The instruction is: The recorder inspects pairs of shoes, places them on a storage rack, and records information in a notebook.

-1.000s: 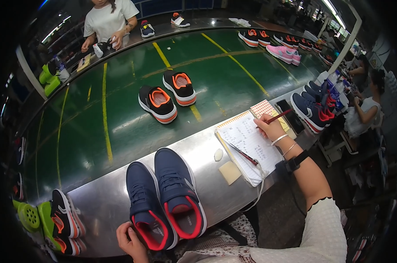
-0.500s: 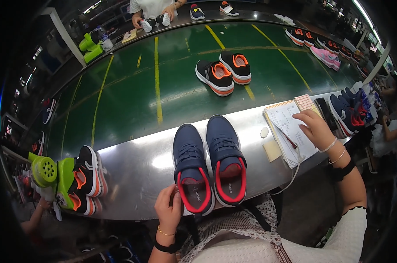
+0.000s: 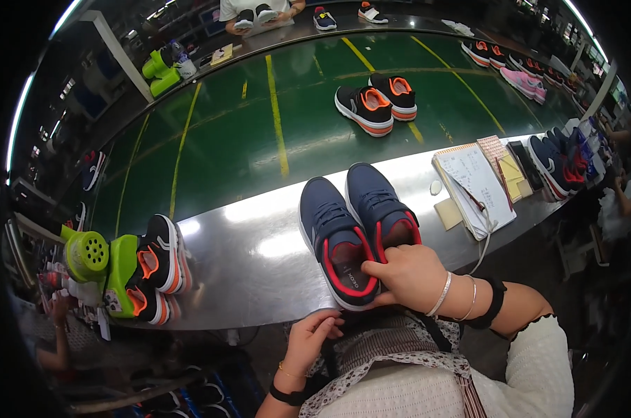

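A pair of navy sneakers with red linings stands side by side at the metal ledge's near edge, toes pointing away: the left sneaker (image 3: 329, 226) and the right sneaker (image 3: 378, 195). My right hand (image 3: 413, 279) grips them at the heels, thumb over the inner collar of the left one, covering the right one's heel. Just below the left sneaker's heel is my left hand (image 3: 314, 341), its fingers curled together close to my apron. Whatever may be between those fingers is hidden.
Beyond the ledge (image 3: 246, 279) runs a green belt (image 3: 225, 153) carrying black-orange sneakers (image 3: 368, 111). To the right lie a notebook (image 3: 472, 188) with a pen, and a phone (image 3: 524, 165). At left, a green device (image 3: 89, 254) stands beside more sneakers (image 3: 164, 254). A person (image 3: 263, 17) holds shoes opposite.
My right hand has moved from the notebook to the navy sneakers' heels. The sneakers now tilt slightly leftward at the toes. My left hand has dropped from the left sneaker's side to below its heel.
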Demonstrator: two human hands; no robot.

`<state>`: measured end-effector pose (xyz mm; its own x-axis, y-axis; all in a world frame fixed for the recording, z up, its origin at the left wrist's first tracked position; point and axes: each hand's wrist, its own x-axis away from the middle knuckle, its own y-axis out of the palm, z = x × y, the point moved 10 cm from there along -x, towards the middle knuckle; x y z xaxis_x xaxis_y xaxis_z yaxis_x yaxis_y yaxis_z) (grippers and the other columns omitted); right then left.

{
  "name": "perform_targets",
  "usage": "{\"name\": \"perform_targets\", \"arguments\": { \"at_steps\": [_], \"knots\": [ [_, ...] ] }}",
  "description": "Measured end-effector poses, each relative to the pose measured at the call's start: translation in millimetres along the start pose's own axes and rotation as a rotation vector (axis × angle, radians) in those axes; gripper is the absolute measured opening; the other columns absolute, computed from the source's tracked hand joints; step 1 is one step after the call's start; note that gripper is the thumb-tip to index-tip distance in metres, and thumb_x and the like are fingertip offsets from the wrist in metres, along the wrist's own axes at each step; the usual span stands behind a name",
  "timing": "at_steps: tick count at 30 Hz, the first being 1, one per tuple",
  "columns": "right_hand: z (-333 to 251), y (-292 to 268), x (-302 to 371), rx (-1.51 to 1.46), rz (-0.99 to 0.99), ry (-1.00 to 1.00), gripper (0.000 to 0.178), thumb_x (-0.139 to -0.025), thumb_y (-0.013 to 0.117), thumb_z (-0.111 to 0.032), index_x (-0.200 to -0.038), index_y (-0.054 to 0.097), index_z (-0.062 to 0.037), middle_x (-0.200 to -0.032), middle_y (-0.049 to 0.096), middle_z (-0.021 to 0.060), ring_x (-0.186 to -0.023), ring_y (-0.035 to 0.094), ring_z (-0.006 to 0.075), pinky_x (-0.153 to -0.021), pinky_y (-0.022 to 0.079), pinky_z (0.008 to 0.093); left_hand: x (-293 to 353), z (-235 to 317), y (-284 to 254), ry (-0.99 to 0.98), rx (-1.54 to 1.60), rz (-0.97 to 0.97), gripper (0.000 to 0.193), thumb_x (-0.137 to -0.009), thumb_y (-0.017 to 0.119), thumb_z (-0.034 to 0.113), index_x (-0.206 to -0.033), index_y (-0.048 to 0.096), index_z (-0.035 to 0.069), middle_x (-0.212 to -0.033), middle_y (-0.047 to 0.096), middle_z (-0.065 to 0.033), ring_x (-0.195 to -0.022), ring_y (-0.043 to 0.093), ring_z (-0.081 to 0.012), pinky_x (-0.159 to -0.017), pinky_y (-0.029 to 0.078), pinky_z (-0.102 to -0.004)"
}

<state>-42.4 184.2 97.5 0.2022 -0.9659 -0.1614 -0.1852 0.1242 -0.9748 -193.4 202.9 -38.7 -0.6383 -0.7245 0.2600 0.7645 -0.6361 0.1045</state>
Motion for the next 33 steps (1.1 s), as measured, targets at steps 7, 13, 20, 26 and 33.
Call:
{"name": "perform_targets", "arguments": {
  "at_steps": [7, 13, 20, 26, 33],
  "knots": [
    [51, -55, 43, -0.603, 0.303, 0.081, 0.056, -0.062, 0.074, -0.043, -0.104, 0.058, -0.0088, -0.087, 0.063, 0.0106, -0.082, 0.062, 0.0248, -0.072, 0.047, 0.0298, 3, -71, -11, -0.372, 0.366, -0.061, 0.036, -0.089, 0.052, 0.019, -0.117, 0.048, -0.003, -0.110, 0.056, -0.0180, -0.089, 0.060, -0.0237, -0.075, 0.049, -0.0314],
    [127, -31, 125, -1.793, 0.874, 0.236, 0.072, -0.083, 0.040, -0.061, -0.128, 0.036, -0.0044, -0.126, 0.046, 0.0114, -0.113, 0.048, 0.0223, -0.094, 0.043, 0.0378, -8, -75, -2, -0.241, 0.687, -0.076, 0.035, -0.087, 0.055, 0.025, -0.114, 0.052, 0.004, -0.116, 0.055, -0.0152, -0.109, 0.050, -0.0290, -0.095, 0.036, -0.0479],
    [157, -45, 186, -1.825, 1.010, 0.165, 0.077, -0.081, 0.038, -0.064, -0.131, 0.033, -0.0062, -0.129, 0.043, 0.0118, -0.117, 0.045, 0.0232, -0.096, 0.040, 0.0393, -16, -64, -7, -0.134, 1.184, 0.113, 0.022, -0.084, 0.055, 0.018, -0.100, 0.057, 0.002, -0.100, 0.060, -0.0096, -0.098, 0.053, -0.0236, -0.091, 0.039, -0.0419],
    [156, -52, 295, -1.835, 1.260, 0.107, 0.082, -0.079, 0.036, -0.068, -0.133, 0.030, -0.0079, -0.133, 0.039, 0.0122, -0.120, 0.041, 0.0240, -0.099, 0.038, 0.0409, -28, -59, 17, -0.262, 1.195, 0.087, 0.011, -0.083, 0.055, 0.012, -0.083, 0.058, 0.002, -0.083, 0.059, -0.0106, -0.083, 0.051, -0.0236, -0.088, 0.039, -0.0406],
    [146, -77, 419, -0.645, 1.063, 1.102, 0.067, -0.078, 0.055, -0.056, -0.112, 0.054, 0.0010, -0.102, 0.062, 0.0148, -0.099, 0.056, 0.0254, -0.085, 0.043, 0.0364, -76, -77, 14, -0.410, 1.083, -0.127, 0.021, -0.084, 0.053, 0.015, -0.094, 0.059, -0.002, -0.093, 0.062, -0.0151, -0.094, 0.053, -0.0266, -0.084, 0.039, -0.0442]
  ]
}}
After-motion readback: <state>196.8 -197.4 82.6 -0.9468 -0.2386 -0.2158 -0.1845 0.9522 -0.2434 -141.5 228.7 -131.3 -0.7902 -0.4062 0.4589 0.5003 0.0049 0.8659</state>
